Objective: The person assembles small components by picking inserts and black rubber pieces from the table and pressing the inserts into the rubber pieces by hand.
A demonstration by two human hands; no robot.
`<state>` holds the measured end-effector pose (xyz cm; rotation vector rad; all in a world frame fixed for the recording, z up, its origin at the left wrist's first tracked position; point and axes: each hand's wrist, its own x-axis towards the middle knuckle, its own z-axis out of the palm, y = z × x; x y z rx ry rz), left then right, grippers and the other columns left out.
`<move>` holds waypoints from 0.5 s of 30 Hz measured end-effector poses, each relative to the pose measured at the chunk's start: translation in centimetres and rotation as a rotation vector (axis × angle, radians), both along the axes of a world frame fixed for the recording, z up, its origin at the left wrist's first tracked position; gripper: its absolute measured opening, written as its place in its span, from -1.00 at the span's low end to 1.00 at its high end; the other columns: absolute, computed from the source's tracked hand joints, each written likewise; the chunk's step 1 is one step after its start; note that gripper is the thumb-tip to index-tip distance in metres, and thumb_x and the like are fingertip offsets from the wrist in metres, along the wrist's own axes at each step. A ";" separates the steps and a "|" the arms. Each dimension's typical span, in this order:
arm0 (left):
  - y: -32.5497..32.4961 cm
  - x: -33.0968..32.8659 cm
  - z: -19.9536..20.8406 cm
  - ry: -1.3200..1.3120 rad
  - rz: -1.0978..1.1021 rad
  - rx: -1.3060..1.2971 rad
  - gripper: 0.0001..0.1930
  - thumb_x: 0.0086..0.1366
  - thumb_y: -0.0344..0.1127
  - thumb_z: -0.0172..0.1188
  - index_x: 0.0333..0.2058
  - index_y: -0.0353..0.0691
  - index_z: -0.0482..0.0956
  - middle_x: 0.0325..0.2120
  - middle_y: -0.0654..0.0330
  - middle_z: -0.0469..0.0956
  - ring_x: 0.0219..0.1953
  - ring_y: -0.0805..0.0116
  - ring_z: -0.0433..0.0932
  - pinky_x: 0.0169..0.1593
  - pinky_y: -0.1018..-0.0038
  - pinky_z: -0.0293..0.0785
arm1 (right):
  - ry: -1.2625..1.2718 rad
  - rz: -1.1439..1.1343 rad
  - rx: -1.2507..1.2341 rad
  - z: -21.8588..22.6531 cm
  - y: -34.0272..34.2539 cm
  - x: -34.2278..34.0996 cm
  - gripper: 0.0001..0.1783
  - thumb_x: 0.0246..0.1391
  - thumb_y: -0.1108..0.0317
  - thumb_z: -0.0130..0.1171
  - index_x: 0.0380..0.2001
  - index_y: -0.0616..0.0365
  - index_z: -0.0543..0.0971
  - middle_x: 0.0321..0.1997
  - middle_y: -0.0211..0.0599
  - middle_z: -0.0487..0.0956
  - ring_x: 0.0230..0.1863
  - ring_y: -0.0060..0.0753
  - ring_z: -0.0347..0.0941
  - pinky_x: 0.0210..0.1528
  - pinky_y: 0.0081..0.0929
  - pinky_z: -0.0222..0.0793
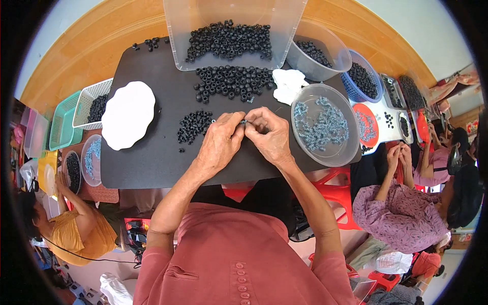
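Note:
My left hand and my right hand meet over the dark table, fingertips pinched together. Between them is a small dark piece, mostly hidden by the fingers. Close to my left hand lies a pile of small black parts. Beyond both hands spreads a heap of black hollow bead-like parts, with a few small bluish coils at its near edge. On my right stands a round clear tub holding many bluish coil-like pieces.
A large clear bin tipped toward me holds more black parts. A white scalloped plate lies left, and a crumpled white cloth right of the heap. Another clear tub and a blue basket stand far right. Other people work at both sides.

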<state>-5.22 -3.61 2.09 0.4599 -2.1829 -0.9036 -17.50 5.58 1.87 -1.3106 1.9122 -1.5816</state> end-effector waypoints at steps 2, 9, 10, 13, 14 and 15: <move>0.0 0.0 0.0 -0.029 -0.026 0.031 -0.76 0.18 -0.53 0.13 -0.14 -0.38 0.51 -0.33 -0.07 0.57 -0.33 0.03 0.58 -0.23 0.32 0.48 | -0.123 0.040 -0.059 -0.8 0.0 -0.3 -0.83 -0.03 0.61 0.21 -0.31 0.25 0.56 -0.40 -0.43 0.57 -0.44 -0.75 0.46 -0.40 -0.71 0.40; 0.4 0.1 -0.1 -0.019 -0.053 0.126 -0.78 0.21 -0.50 0.11 -0.15 -0.40 0.51 -0.43 -0.09 0.55 -0.33 -0.05 0.54 -0.27 0.22 0.46 | -0.383 0.144 -0.157 -1.9 0.7 -0.5 -0.81 0.05 0.62 0.17 -0.21 0.30 0.56 -0.36 -0.42 0.57 -0.35 -0.70 0.48 -0.28 -0.71 0.43; 0.4 0.1 -0.1 -0.022 -0.054 0.118 -0.77 0.22 -0.49 0.10 -0.14 -0.40 0.50 -0.43 -0.10 0.55 -0.32 -0.04 0.54 -0.27 0.22 0.45 | -0.375 0.134 -0.142 -2.1 0.7 -0.5 -0.81 0.06 0.62 0.17 -0.22 0.31 0.56 -0.35 -0.42 0.57 -0.34 -0.71 0.47 -0.27 -0.71 0.43; 0.3 0.2 -0.2 -0.075 -0.071 0.099 -0.77 0.26 -0.48 0.09 -0.12 -0.41 0.49 -0.36 -0.07 0.57 -0.33 0.03 0.58 -0.23 0.33 0.47 | -0.373 0.123 -0.147 -2.1 0.7 -0.4 -0.82 0.06 0.63 0.16 -0.23 0.30 0.56 -0.35 -0.43 0.56 -0.34 -0.71 0.47 -0.27 -0.70 0.43; 0.3 0.2 -0.3 -0.076 -0.069 0.100 -0.77 0.26 -0.48 0.09 -0.12 -0.41 0.49 -0.36 -0.07 0.57 -0.33 0.03 0.58 -0.23 0.33 0.47 | -0.383 0.125 -0.168 -2.1 0.7 -0.3 -0.83 0.06 0.64 0.16 -0.23 0.30 0.56 -0.35 -0.44 0.56 -0.34 -0.70 0.47 -0.27 -0.70 0.43; 0.2 0.2 -0.5 -0.068 -0.068 0.103 -0.78 0.27 -0.47 0.08 -0.12 -0.41 0.49 -0.38 -0.05 0.57 -0.34 0.07 0.58 -0.24 0.35 0.46 | -0.385 0.127 -0.166 -2.0 0.6 -0.3 -0.83 0.06 0.64 0.16 -0.23 0.30 0.56 -0.35 -0.44 0.56 -0.34 -0.70 0.47 -0.27 -0.70 0.43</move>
